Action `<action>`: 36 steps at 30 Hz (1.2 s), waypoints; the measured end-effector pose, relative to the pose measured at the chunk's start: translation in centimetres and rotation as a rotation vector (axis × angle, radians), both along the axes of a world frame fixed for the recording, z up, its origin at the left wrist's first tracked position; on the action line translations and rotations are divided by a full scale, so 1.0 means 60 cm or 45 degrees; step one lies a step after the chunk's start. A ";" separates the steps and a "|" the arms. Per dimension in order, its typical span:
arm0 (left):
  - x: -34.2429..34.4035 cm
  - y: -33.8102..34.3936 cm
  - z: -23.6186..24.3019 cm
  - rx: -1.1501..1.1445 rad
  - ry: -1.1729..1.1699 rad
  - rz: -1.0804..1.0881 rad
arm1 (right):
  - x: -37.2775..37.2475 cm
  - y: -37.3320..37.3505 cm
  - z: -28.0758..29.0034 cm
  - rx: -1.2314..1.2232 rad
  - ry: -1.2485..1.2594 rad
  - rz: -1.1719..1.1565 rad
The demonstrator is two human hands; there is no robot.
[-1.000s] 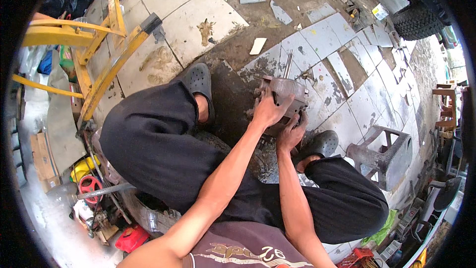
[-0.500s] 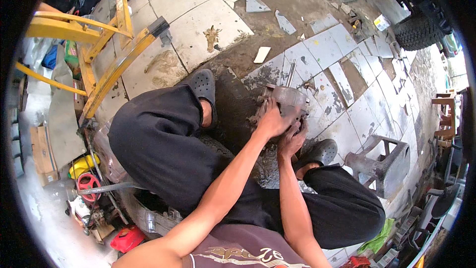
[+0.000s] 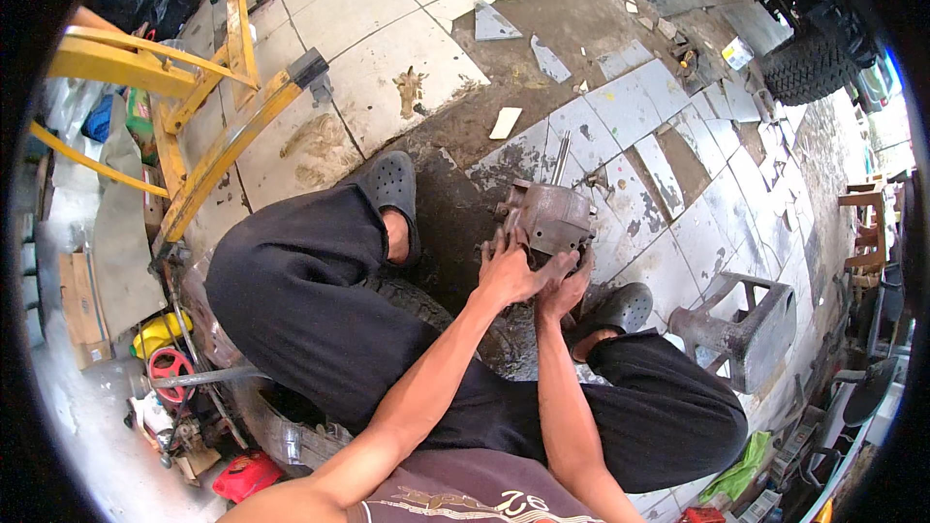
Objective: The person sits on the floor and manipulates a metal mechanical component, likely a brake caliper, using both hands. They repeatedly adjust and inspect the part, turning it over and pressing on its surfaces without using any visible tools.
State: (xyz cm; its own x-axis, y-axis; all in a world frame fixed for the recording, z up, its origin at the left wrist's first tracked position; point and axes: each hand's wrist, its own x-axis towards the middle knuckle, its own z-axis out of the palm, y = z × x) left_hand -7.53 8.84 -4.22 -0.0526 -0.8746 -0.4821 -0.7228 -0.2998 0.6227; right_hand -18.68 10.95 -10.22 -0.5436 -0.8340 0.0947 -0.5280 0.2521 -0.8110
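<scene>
A brownish cast-metal gearbox housing (image 3: 550,217) rests on the dirty floor between my feet, a thin bright shaft (image 3: 562,159) rising from its far side. Against its near left edge, my left hand (image 3: 510,269) has fingers bent over the rim, thumb side toward the other hand. My right hand (image 3: 566,287) curls around the near right corner, blackened fingertips touching the metal. The two hands nearly meet in front of the housing. Its underside and the ends of some fingers are hidden.
Broken floor tiles (image 3: 620,107) lie beyond the housing. A yellow metal frame (image 3: 208,150) stands at left. To the right, a grey plastic stool (image 3: 741,329) lies on its side. A knobby tyre (image 3: 814,75) is at far right, and a yellow bottle (image 3: 160,333) sits at left.
My left hand has slid from the top of the housing to its near edge, baring more of its upper face. My right hand stays at the near right corner.
</scene>
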 end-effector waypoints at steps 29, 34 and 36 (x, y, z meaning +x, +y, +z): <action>-0.005 0.008 0.019 0.012 -0.181 -0.180 | -0.008 -0.004 -0.006 0.014 -0.058 -0.076; 0.001 -0.027 0.009 0.112 -0.309 -0.106 | -0.001 -0.007 0.007 0.089 -0.046 -0.049; -0.002 -0.005 0.012 0.168 -0.192 -0.162 | -0.013 0.003 -0.002 0.051 -0.052 -0.037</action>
